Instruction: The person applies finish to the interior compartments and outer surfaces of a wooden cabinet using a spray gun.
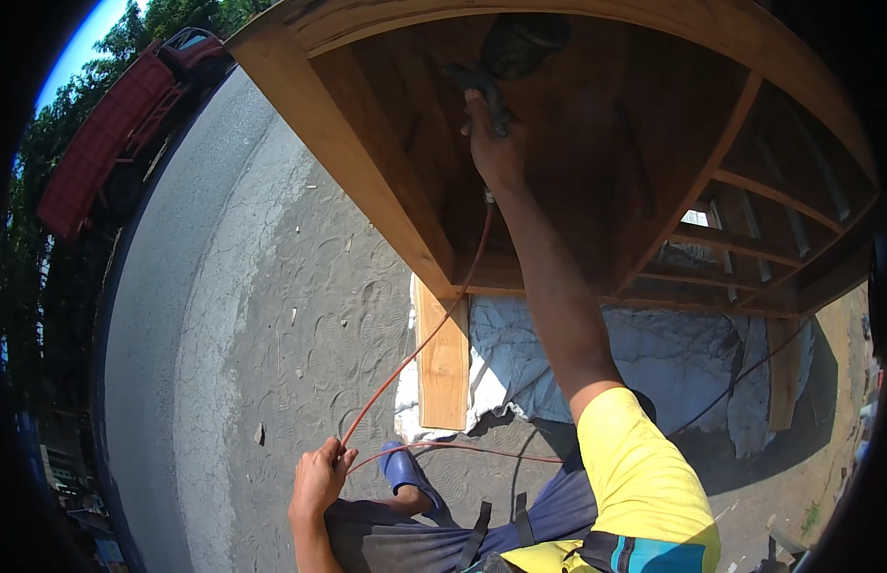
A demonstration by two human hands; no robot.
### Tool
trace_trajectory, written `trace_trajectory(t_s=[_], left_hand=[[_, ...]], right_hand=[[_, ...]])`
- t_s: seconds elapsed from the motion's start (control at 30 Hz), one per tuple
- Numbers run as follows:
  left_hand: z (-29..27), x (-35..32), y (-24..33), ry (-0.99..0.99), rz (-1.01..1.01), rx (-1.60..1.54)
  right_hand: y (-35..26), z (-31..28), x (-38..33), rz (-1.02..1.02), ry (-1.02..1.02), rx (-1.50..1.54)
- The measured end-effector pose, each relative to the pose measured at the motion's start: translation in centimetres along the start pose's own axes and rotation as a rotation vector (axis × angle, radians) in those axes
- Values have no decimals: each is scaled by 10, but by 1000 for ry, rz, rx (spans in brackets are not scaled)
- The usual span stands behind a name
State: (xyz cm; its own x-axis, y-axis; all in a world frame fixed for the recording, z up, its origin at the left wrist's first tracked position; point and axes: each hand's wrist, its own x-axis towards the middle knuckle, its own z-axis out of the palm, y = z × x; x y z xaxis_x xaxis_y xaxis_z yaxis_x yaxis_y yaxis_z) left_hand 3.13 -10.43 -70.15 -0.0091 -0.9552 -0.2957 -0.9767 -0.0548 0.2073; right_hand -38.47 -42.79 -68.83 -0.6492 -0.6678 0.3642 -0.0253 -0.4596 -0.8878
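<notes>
My right hand (pixel 497 148) is wrapped around the handle of a spray gun (pixel 493 94), held inside a large wooden cabinet (pixel 367 158). A dark round cup (pixel 526 48) sits on the gun, partly lost in shadow. From the base of the handle an orange-red air hose (pixel 405 357) runs down to my left hand (pixel 319 479), low at the left, whose fingers are closed on it. Beyond that hand the hose continues to the right across my legs. The cabinet's brown inner panels surround the gun. No spray can be made out.
Divided compartments (pixel 739 229) with rails fill the cabinet's right side. Below it lie a white cloth (pixel 615 349) and a wooden plank (pixel 443 363). My foot in a blue clog (pixel 401 470) stands on sandy ground. A paved road (pixel 190 229) and a red truck (pixel 114 138) are at left.
</notes>
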Motion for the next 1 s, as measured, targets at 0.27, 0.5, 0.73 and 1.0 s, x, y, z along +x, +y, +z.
trace_trajectory(t_s=[0.27, 0.5, 0.73, 1.0], left_hand=[[-1, -6, -11, 42, 48, -29], [-2, -9, -13, 65, 75, -41], [-6, -15, -7, 41, 74, -70], [-5, -19, -13, 54, 55, -60]], right_hand=[[55, -30, -46, 36, -14, -312], [102, -53, -89, 113, -69, -594], [149, -73, -112, 102, -96, -681], [95, -62, -109, 80, -76, -725]])
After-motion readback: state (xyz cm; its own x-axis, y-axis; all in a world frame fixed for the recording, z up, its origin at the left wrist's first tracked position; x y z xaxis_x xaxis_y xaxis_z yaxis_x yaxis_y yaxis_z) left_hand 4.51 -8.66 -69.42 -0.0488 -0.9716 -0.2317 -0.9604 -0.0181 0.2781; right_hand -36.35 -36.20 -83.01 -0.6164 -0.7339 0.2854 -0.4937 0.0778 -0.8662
